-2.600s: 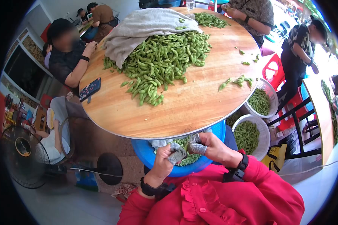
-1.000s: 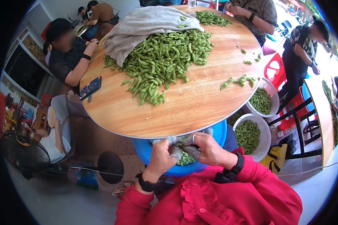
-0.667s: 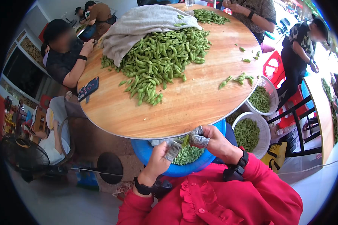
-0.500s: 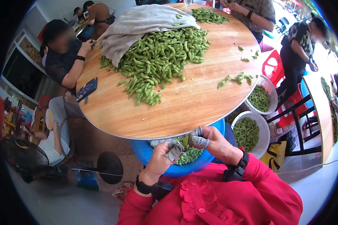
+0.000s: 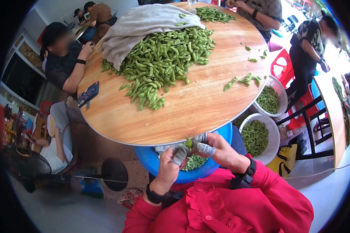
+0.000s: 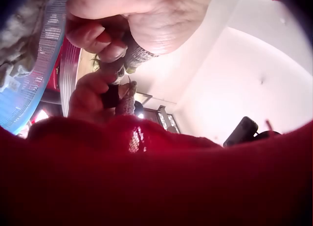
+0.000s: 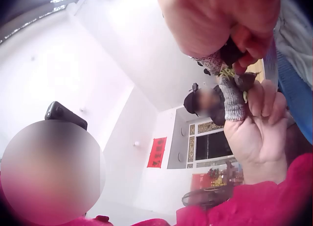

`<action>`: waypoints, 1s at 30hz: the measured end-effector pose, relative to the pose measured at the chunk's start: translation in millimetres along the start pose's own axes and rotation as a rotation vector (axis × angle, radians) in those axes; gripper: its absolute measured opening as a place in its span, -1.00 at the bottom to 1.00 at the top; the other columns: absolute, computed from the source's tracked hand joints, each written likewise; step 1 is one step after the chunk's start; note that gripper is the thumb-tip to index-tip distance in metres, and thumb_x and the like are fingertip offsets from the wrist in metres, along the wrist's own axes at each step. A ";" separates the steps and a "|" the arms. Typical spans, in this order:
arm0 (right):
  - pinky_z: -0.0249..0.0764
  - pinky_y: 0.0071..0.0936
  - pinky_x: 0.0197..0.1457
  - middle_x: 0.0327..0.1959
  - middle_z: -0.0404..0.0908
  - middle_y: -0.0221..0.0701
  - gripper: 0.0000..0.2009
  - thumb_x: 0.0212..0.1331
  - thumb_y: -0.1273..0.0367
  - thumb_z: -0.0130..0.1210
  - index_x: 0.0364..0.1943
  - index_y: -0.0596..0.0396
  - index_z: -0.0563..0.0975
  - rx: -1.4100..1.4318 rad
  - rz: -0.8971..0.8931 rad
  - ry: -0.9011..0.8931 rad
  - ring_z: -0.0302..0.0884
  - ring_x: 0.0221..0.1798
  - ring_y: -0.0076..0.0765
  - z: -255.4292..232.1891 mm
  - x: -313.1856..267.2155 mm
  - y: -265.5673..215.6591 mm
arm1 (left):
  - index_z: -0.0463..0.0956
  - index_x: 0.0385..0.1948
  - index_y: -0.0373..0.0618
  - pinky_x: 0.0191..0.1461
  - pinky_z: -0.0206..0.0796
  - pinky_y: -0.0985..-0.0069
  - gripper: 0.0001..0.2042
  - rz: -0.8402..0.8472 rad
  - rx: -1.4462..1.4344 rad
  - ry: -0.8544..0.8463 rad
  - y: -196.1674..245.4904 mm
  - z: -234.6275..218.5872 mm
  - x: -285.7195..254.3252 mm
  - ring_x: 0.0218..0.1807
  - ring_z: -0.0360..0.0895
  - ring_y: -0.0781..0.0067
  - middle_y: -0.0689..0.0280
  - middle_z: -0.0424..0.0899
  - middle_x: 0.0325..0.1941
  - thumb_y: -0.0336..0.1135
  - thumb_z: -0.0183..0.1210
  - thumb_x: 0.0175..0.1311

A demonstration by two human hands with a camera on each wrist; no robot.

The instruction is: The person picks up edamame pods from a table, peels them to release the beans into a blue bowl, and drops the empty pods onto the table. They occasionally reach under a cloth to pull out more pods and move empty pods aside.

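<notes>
In the head view, the left hand (image 5: 168,169) and right hand (image 5: 224,152) meet over a blue basin (image 5: 144,158) at the table's near edge. Grey coverings wrap their thumbs and some fingers. A green pod (image 5: 189,142) sticks up between the fingertips, pinched by both hands. Below lie loose pale-green beans (image 5: 195,162) in the basin. The left wrist view has the left hand (image 6: 161,20) large at the top, fingers curled, facing the right hand (image 6: 90,96). In the right wrist view, green bits (image 7: 228,73) show between the covered tips.
A round wooden table (image 5: 175,116) carries a large pod pile (image 5: 163,58) partly under a grey cloth (image 5: 144,25), a phone (image 5: 88,94) and scattered pods (image 5: 247,79). White baskets of pods (image 5: 255,138) stand at right. A fan (image 5: 25,159) is at left; several people are around.
The hands have drawn closer together, and the right has dipped slightly. The pod between them now points more upward. Table and pile have shifted a little left in the head view.
</notes>
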State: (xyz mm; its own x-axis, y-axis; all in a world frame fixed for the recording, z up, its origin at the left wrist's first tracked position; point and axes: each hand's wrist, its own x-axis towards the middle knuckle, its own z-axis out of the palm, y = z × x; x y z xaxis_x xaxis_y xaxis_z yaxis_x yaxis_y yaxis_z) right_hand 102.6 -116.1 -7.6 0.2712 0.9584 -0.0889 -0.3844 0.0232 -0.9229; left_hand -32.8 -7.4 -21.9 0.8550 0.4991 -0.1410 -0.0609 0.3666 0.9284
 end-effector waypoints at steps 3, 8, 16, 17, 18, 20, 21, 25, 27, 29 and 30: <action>0.29 -0.64 -0.20 -0.37 0.47 -0.51 -0.76 0.14 0.28 -0.03 -0.28 0.21 0.41 -0.020 -0.004 -0.009 0.33 -0.30 -0.66 1.9 0.7 3.1 | 0.41 -0.43 -0.19 -0.65 -0.05 0.74 -0.87 0.018 0.056 0.029 0.5 3.0 -1.0 -0.70 0.14 0.75 0.47 0.32 -0.72 -0.33 -0.02 0.19; 0.31 -0.60 -0.11 -0.33 0.48 -0.47 -0.77 0.17 0.31 -0.07 -0.25 0.24 0.41 0.040 -0.046 -0.015 0.37 -0.23 -0.61 3.0 3.1 8.4 | 0.43 -0.44 -0.20 -0.58 0.01 0.77 -0.91 0.021 0.056 0.037 4.1 5.5 -1.4 -0.63 0.19 0.81 0.49 0.37 -0.67 -0.41 -0.02 0.18; 0.34 -0.60 -0.22 -0.41 0.47 -0.49 -0.84 0.13 0.38 -0.05 -0.33 0.23 0.42 -0.013 -0.111 0.026 0.35 -0.30 -0.63 1.7 5.7 24.9 | 0.40 -0.45 -0.19 -0.68 -0.08 0.74 -0.83 0.221 0.358 0.159 -6.9 6.6 -0.5 -0.71 0.13 0.76 0.50 0.30 -0.72 -0.27 0.02 0.17; 0.34 -0.60 -0.24 -0.43 0.47 -0.48 -0.86 0.12 0.40 -0.05 -0.36 0.22 0.43 -0.041 -0.114 0.057 0.35 -0.32 -0.63 1.8 6.2 28.1 | 0.40 -0.46 -0.19 -0.68 -0.09 0.74 -0.82 0.217 0.388 0.151 -8.8 4.8 0.0 -0.71 0.13 0.76 0.51 0.29 -0.72 -0.26 0.02 0.16; 0.34 -0.60 -0.27 -0.45 0.47 -0.48 -0.86 0.12 0.40 -0.05 -0.39 0.22 0.43 -0.059 -0.157 0.065 0.34 -0.34 -0.63 3.3 6.7 29.9 | 0.38 -0.47 -0.17 -0.68 -0.09 0.74 -0.80 0.213 0.383 0.169 -9.1 5.0 -0.2 -0.72 0.12 0.76 0.51 0.28 -0.73 -0.23 0.02 0.17; 0.32 -0.59 -0.26 -0.46 0.45 -0.49 -0.87 0.13 0.39 -0.06 -0.40 0.20 0.42 -0.123 -0.182 0.047 0.32 -0.34 -0.63 3.0 8.3 22.9 | 0.36 -0.50 -0.15 -0.69 -0.10 0.74 -0.77 0.192 0.341 0.173 -6.1 7.2 -0.8 -0.73 0.11 0.75 0.51 0.25 -0.74 -0.17 0.01 0.18; 0.32 -0.58 -0.22 -0.44 0.43 -0.51 -0.87 0.14 0.39 -0.07 -0.39 0.19 0.41 -0.163 -0.156 0.020 0.29 -0.32 -0.63 2.2 7.4 16.7 | 0.35 -0.51 -0.13 -0.70 -0.10 0.74 -0.76 0.170 0.305 0.165 -5.0 8.4 -0.1 -0.73 0.10 0.75 0.51 0.24 -0.74 -0.15 0.00 0.18; 0.26 -0.53 -0.50 -0.70 0.41 -0.48 -0.88 -0.03 0.43 -0.05 -0.61 0.19 0.41 -0.101 -0.261 0.095 0.29 -0.57 -0.64 2.2 18.3 31.7 | 0.34 -0.47 -0.15 -0.71 -0.08 0.74 -0.79 0.260 0.469 0.063 -7.6 -2.9 7.7 -0.72 0.14 0.77 0.48 0.32 -0.71 -0.19 -0.03 0.20; 0.27 -0.52 -0.51 -0.71 0.41 -0.44 -0.87 -0.04 0.43 -0.04 -0.59 0.21 0.42 -0.222 -0.272 0.124 0.29 -0.58 -0.62 -2.0 21.2 38.8 | 0.35 -0.44 -0.15 -0.69 -0.04 0.68 -0.76 0.483 0.743 0.022 -14.0 -14.6 13.8 -0.70 0.17 0.69 0.43 0.32 -0.70 -0.15 -0.04 0.20; 0.29 -0.55 -0.43 -0.63 0.43 -0.44 -0.88 0.01 0.43 -0.04 -0.50 0.24 0.40 -0.235 -0.281 0.078 0.29 -0.50 -0.64 0.1 21.1 41.1 | 0.37 -0.39 -0.16 -0.63 0.02 0.57 -0.72 0.637 0.980 0.006 -18.9 -28.9 19.3 -0.65 0.23 0.54 0.34 0.34 -0.66 -0.10 -0.06 0.19; 0.30 -0.57 -0.38 -0.59 0.44 -0.44 -0.87 0.04 0.43 -0.04 -0.46 0.26 0.39 -0.242 -0.285 0.052 0.29 -0.46 -0.65 0.5 20.5 40.3 | 0.40 -0.39 -0.22 -0.50 0.15 0.40 -0.68 0.605 1.111 -0.015 8.5 -12.7 10.9 -0.54 0.37 0.33 0.20 0.44 -0.56 -0.08 -0.02 0.16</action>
State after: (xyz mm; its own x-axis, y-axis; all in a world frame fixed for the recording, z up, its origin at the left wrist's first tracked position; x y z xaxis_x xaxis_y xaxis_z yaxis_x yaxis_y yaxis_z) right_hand 92.3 -95.3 -46.4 0.3842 0.9072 0.1711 -0.0693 0.2131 -0.9746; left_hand -30.6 11.1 -19.9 0.8481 0.3440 0.4030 0.0148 -0.7757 0.6310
